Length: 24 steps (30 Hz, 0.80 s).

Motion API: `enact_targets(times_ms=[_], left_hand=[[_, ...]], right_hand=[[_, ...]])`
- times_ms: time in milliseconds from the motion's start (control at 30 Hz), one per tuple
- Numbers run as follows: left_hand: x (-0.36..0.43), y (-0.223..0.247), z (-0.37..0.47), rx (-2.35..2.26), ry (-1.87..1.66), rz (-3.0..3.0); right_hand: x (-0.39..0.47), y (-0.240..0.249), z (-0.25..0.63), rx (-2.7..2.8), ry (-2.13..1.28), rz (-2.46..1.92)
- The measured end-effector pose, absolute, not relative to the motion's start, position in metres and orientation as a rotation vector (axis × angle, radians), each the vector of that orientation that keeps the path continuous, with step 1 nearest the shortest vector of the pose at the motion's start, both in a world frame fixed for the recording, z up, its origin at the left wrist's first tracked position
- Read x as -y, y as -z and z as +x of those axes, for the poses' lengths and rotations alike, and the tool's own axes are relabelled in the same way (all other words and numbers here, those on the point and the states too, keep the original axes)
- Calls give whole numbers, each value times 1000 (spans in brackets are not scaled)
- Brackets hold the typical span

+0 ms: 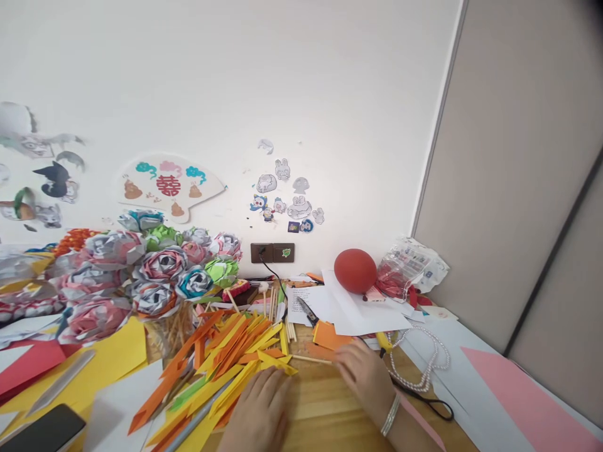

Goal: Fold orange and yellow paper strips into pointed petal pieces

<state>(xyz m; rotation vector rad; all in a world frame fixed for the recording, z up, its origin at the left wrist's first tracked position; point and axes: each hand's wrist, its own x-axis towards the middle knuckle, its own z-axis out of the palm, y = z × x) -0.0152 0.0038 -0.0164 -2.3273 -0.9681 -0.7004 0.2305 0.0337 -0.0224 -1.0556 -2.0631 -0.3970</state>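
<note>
My left hand is low over the table, its fingertips at the edge of a heap of folded yellow and orange paper strips. Its fingers look stretched forward, slightly blurred, with no object visible in them. To its right, my right hand, with a bracelet at the wrist, reaches beside several orange paper pieces. Its fingers are loosely bent and apart, and I see nothing held; the undersides of both hands are hidden. A utility knife lies on white paper just behind the orange pieces.
Paper flowers stand at the left behind yellow sheets and a dark phone. A red balloon rests at the back right. A pearl string, a black cord and pink paper lie on the right.
</note>
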Motion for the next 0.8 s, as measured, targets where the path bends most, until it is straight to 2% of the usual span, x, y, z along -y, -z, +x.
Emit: enact_targets(times_ms=[133, 200, 367, 567, 800], left_hand=[[9, 9, -5, 1046, 693, -2433], [16, 10, 1, 1090, 628, -2479], [22, 18, 7, 979, 545, -2511], [19, 16, 0, 972, 448, -2395], [17, 16, 2, 997, 340, -2591]], right_hand=[[-17, 24, 209, 2437, 340, -913], [-14, 27, 204, 2476, 315, -993], [-18, 26, 212, 2301, 336, -1155], [-28, 15, 240, 1965, 568, -1211], [-48, 35, 245, 2121, 452, -1365]])
